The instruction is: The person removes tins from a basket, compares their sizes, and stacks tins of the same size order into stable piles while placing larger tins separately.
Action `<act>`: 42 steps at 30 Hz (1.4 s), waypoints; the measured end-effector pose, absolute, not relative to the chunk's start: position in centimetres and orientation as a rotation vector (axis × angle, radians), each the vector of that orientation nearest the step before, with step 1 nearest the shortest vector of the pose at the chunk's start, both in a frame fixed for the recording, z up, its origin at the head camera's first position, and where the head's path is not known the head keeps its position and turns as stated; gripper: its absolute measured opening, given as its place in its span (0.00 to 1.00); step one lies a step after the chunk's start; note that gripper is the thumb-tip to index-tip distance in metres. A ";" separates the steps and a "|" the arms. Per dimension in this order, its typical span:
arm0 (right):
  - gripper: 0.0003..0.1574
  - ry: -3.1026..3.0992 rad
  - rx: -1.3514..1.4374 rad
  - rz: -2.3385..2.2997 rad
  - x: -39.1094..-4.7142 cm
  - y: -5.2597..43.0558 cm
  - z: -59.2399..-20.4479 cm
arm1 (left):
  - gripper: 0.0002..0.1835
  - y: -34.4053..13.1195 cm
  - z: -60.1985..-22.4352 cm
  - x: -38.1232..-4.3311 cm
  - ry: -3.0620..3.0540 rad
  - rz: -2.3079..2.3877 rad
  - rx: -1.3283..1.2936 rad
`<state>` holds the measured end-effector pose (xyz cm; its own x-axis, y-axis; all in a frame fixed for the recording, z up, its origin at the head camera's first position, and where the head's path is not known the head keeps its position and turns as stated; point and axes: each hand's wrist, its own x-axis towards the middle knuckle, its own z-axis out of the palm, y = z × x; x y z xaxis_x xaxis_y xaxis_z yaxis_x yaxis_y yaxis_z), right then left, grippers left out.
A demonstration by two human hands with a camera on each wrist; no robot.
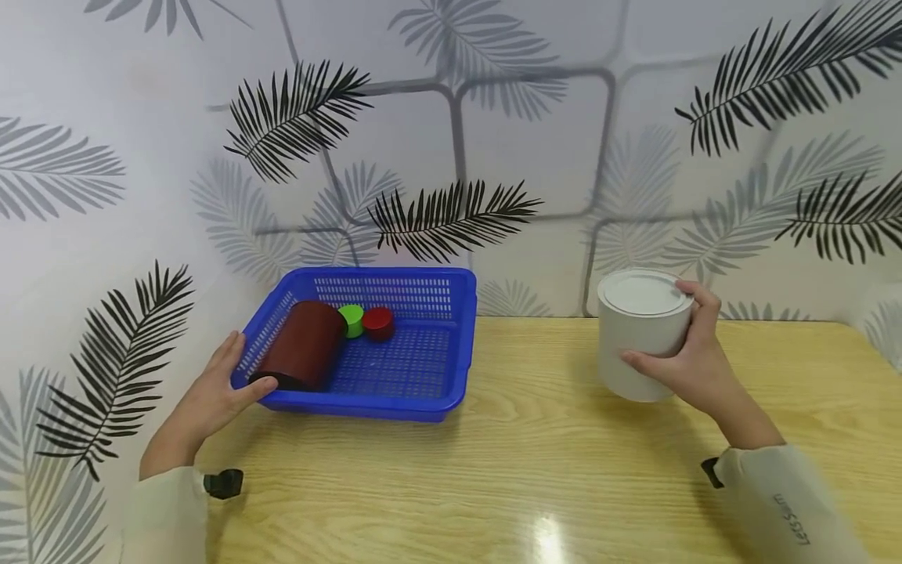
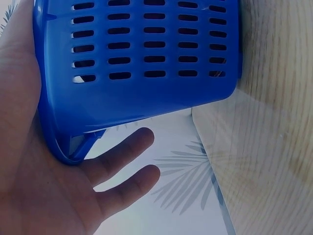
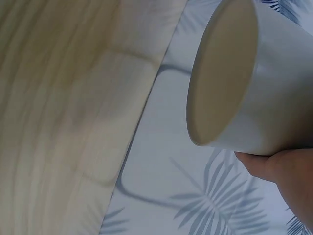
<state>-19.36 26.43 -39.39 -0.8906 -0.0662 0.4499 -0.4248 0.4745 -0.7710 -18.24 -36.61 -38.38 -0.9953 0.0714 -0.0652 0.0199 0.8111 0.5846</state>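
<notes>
My left hand [image 1: 211,392] grips the near-left corner of a blue plastic basket [image 1: 461,345], its thumb over the front rim and fingers along the left side. In the left wrist view, two fingers [image 2: 129,186] stretch out past the basket's corner [image 2: 142,98]. Inside the basket lie a dark red-brown cylinder [image 1: 303,345] on its side, a bright green round piece [image 1: 351,320] and a red round piece [image 1: 378,323]. My right hand [image 1: 705,368] holds a white lidded canister [image 1: 637,345] from its right side, tilted slightly. The right wrist view shows the canister's bottom [image 3: 225,73] raised off the table.
The basket stands on a light wood-grain table [image 1: 521,454], at its back left. Behind the table rises a pale wall [image 1: 528,149] with a leaf pattern, close to the table's back edge.
</notes>
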 end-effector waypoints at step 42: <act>0.64 -2.594 0.203 1.484 -21.0 38.2 -42.4 | 0.57 -36.8 -38.4 -18.1 2.870 1.034 0.067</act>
<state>-21.01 38.25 -42.37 -0.9801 -0.0447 0.1934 -0.1894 0.5026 -0.8435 -18.09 -36.76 -38.41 -0.9950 0.0715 -0.0698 0.0106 0.7698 0.6382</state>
